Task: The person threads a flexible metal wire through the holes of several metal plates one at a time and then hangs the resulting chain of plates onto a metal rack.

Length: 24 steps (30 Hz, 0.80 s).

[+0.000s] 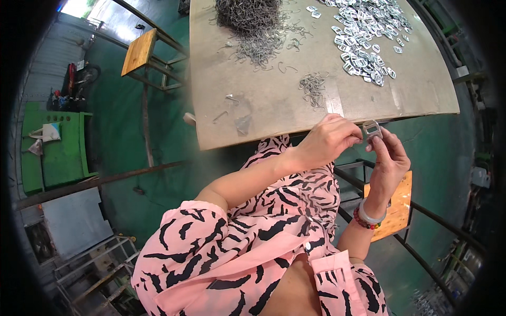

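Note:
Just off the near edge of the table, my right hand pinches a small silver metal buckle between thumb and fingers, holding it upright. My left hand is beside it with the fingertips pressed together, close to the buckle's left side. Whatever those fingertips hold is too small to make out. On the tabletop beyond my hands is a little heap of bent wire hooks. Many similar silver buckles lie in a loose spread at the far right.
A large dark mound of wire hooks sits at the table's far side, its edge scattered. A few stray bits and a scrap of clear plastic lie at the near left. Wooden-topped stools stand left and right.

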### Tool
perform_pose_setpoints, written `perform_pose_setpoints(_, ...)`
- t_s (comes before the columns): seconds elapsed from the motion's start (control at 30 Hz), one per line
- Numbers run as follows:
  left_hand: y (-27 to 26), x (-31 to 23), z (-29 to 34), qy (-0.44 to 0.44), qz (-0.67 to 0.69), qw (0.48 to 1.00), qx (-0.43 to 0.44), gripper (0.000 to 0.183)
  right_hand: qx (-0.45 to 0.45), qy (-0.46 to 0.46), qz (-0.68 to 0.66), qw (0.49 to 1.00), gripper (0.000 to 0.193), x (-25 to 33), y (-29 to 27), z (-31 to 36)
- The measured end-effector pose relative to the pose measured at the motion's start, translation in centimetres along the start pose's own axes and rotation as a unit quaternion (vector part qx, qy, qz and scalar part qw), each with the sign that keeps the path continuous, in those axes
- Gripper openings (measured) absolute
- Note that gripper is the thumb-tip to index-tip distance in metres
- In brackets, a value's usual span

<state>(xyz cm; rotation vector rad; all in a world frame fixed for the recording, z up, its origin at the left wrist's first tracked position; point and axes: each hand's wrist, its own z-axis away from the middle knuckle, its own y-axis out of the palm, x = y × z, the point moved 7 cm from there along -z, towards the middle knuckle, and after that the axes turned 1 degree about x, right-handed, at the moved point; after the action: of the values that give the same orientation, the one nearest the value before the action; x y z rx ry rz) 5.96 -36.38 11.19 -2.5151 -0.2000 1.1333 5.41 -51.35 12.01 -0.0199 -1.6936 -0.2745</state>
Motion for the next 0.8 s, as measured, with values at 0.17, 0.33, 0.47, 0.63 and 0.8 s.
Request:
perform_pose_setpoints(0.17,-4.4,6.7,-0.8,-0.064,-0.161,0.984,-0.037,0.016,0.000,0.031,-0.004,1.000,0.019,-0.3,0.1,0.3)
perform_pose_setpoints(0.33,-8.7,18.8,-2.3,-0.140,-0.377,0.912,0.086,0.012,0.032,0.034,0.004,0.999,0.018,-0.4,0.3,-0.1)
perform_pose_setpoints(0.47,-7.6,20.6,-1.8,-0.087,-0.392,0.902,0.157,0.013,0.024,0.048,0.017,0.998,0.016,-0.7,0.1,-0.3)
perform_pose_setpoints(0.63,-7.3,18.3,-2.6,-0.078,-0.344,0.932,0.083,0.010,0.025,0.072,0.041,0.996,0.017,-1.4,-0.1,-0.6)
perform_pose_setpoints(0.8,-5.6,8.5,-3.4,-0.116,-0.118,0.986,0.012,0.013,0.000,0.071,0.011,0.997,0.023,-2.6,-0.2,-0.3)
